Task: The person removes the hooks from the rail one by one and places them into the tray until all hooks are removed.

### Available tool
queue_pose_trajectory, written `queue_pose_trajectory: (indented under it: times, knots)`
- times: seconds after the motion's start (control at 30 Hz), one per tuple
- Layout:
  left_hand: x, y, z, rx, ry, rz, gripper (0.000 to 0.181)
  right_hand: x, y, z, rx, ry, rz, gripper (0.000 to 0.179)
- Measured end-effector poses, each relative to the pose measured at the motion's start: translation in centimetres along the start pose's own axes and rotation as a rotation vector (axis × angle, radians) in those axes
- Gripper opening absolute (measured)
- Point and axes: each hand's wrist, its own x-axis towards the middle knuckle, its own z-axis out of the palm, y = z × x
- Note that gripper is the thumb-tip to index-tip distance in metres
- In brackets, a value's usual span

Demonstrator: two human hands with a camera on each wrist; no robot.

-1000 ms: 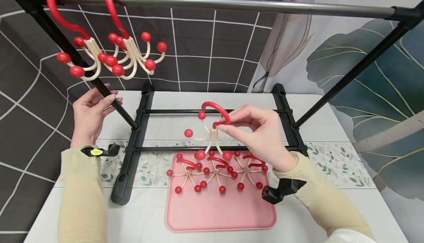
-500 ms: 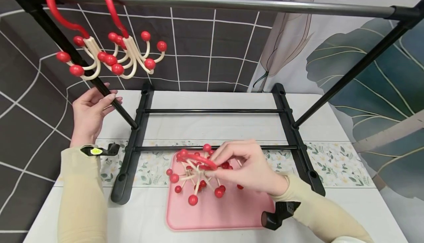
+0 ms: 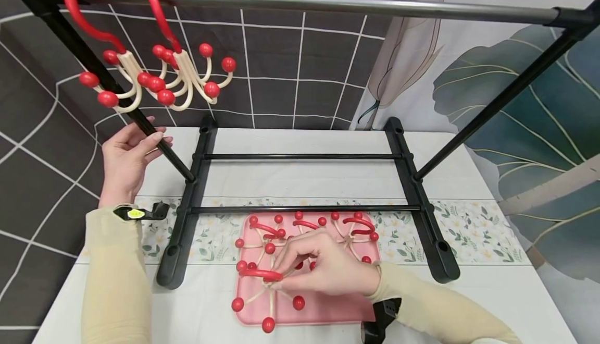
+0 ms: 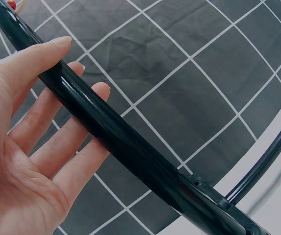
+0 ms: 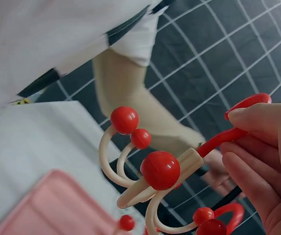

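Note:
My left hand (image 3: 124, 164) holds the sloping left black post (image 3: 173, 159) of a rack, thumb in front and fingers behind in the left wrist view. My right hand (image 3: 328, 268) pinches the red hook (image 5: 223, 139) of a cream multi-arm hanging hook with red ball tips (image 3: 272, 302). It is over the front left of the pink tray (image 3: 337, 310). Several similar hooks lie at the tray's back; a red hook (image 3: 360, 224) marks the right one. The middle one is partly hidden by my right hand. Two more, a left hook (image 3: 133, 86) and a right hook (image 3: 187, 81), hang from the rail.
The metal rail (image 3: 300, 1) spans the top of the rack. Low crossbars (image 3: 300, 157) join its black feet (image 3: 185, 234) on the white table (image 3: 197, 312). Behind stand a dark grid-patterned backdrop (image 3: 272, 57) and a leaf-print curtain (image 3: 506, 88).
My right hand has moved down and left, bringing the held hook from above the crossbars to the tray's front left. The left hand stays on the post.

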Motion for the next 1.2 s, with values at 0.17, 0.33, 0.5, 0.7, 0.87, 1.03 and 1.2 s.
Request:
queue_pose_trajectory:
  times: [0.17, 0.33, 0.5, 0.7, 0.87, 1.03, 1.2]
  knots:
    - [0.0, 0.1, 0.0, 0.006, -0.006, 0.000, 0.038, -0.4, 1.4, 0.7, 0.041, -0.003, 0.085, 0.009]
    - [0.0, 0.2, 0.1, 0.015, -0.002, -0.003, 0.038, -0.7, 2.7, 1.1, 0.087, 0.006, 0.105, 0.009]
    - [0.1, 0.1, 0.1, 0.011, 0.000, -0.002, 0.038, -1.2, 3.4, 1.3, 0.155, 0.018, 0.179, 0.011]
    - [0.1, 0.1, 0.1, -0.001, -0.003, 0.003, 0.037, -1.8, 4.1, 1.5, 0.154, 0.030, 0.237, 0.011]
    - [0.0, 0.1, 0.1, -0.002, -0.008, 0.011, 0.037, -2.0, 4.5, 1.7, 0.156, 0.033, 0.236, 0.013]
    - [0.0, 0.1, 0.1, -0.007, -0.003, 0.007, 0.038, -2.2, 4.6, 1.8, 0.134, 0.035, 0.214, 0.013]
    - [0.0, 0.0, 0.0, -0.007, -0.005, 0.012, 0.037, -2.3, 4.6, 1.9, 0.079, 0.030, 0.204, 0.014]
